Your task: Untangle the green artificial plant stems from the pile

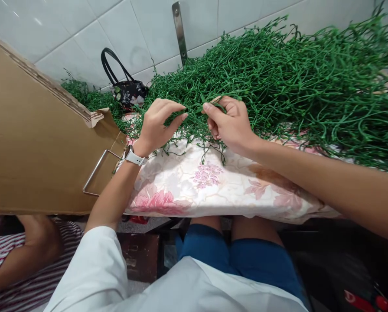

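Note:
A large heap of thin green stems [278,82] lies along the wall on a flowered cloth [180,182]. My left hand [163,121], with a white-banded watch at the wrist, is held over the heap's near edge. Its thumb and forefinger are apart at the tips, and nothing shows between them. Just to the right, my right hand [228,119] is closed in a pinch on a green stem, its fingers curled beneath. Loose stem ends hang over the cloth below both hands.
A big cardboard sheet [34,130] stands at the left, with a metal wire handle [96,173] by its edge. Behind my left hand sits a black flowered bag [130,93]. A metal bracket [180,32] is on the tiled wall. A person in a striped top [63,260] is at lower left.

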Motion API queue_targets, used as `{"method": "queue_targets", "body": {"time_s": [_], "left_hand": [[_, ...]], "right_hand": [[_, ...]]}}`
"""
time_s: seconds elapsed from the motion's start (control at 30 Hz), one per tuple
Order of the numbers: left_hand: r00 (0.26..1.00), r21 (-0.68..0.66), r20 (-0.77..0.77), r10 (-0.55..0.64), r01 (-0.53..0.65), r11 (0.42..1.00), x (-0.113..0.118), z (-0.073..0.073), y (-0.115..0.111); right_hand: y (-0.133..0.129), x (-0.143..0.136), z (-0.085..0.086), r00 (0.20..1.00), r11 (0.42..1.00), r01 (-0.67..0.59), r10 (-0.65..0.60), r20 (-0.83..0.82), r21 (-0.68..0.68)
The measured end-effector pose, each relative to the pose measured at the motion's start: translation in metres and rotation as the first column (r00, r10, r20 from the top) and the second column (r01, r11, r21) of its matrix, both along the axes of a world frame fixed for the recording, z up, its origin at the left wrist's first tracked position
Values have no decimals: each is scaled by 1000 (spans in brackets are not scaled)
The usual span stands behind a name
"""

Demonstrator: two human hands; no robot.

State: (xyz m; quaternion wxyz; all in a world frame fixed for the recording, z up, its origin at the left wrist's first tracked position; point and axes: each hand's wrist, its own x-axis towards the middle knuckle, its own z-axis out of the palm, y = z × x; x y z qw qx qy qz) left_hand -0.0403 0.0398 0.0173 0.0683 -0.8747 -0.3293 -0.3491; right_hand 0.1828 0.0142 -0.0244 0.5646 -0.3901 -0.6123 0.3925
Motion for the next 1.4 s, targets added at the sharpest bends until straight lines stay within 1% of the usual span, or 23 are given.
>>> {"method": "queue_targets", "body": {"time_s": [0.1, 0.17, 0.2, 0.27, 0.33, 0.37, 0.43, 0.53, 0.6, 0.73, 0.87, 0.93, 1.0, 1.1, 1.17, 1.23, 1.3, 1.33, 1.4], "left_hand": [[976, -10, 121, 182, -182, 983, -4, 7, -3], [964, 8, 147, 223, -226, 974, -8, 12, -2], [967, 26, 117, 224, -229, 973, -10, 14, -1], [976, 63, -2, 216, -215, 975, -13, 15, 3], [967, 82, -106, 232, -223, 971, -15, 12, 8], [961, 81, -127, 246, -238, 968, -16, 10, 10], [956, 49, -124, 266, -262, 964, -19, 8, 14], [955, 0, -72, 288, -289, 957, -26, 7, 19], [952, 4, -19, 304, -304, 953, -31, 8, 21], [949, 43, 58, 309, -312, 949, -37, 4, 26], [937, 137, 56, 346, -350, 927, -38, 3, 29], [938, 192, 29, 344, -343, 919, -37, 5, 27], [944, 223, -29, 330, -316, 922, -34, 7, 22], [934, 196, -154, 324, -292, 936, -27, 7, 14], [918, 170, -210, 337, -305, 937, -23, 5, 10], [909, 158, -223, 353, -323, 933, -21, 2, 10], [914, 147, -198, 354, -329, 933, -20, -1, 11], [920, 135, -183, 348, -327, 935, -19, -2, 12], [928, 85, -177, 328, -317, 945, -19, -3, 14]], "right_hand": [[9, 6, 0, 998, 997, 56, -55, 23, -46], [15, 9, -1, 997, 996, 82, -81, 19, -32], [18, 10, -2, 997, 996, 83, -83, 6, -27], [23, 12, -3, 997, 997, 67, -68, -38, -33], [26, 13, -3, 996, 998, 52, -55, -70, -39], [27, 14, -3, 996, 998, 52, -54, -73, -37], [27, 14, -3, 997, 998, 58, -60, -56, -35], [26, 13, -2, 996, 997, 73, -74, -53, -34], [24, 11, -1, 996, 998, 70, -70, -54, 0], [15, 9, 3, 998, 997, 58, -59, 30, 56], [12, 11, 8, 988, 996, 63, -72, 137, 68], [16, 14, 12, 989, 991, 94, -104, 105, 98], [23, 19, 16, 993, 987, 115, -118, 14, 115], [29, 23, 24, 990, 997, 49, -41, -136, 55], [29, 24, 28, 978, 999, -26, 21, -208, -22], [29, 25, 30, 971, 990, -69, 39, -234, -122], [29, 29, 31, 980, 978, -80, 41, -197, -195], [29, 32, 32, 987, 977, -80, 51, -150, -195], [31, 42, 34, 996, 988, -87, 83, -30, -128]]}}
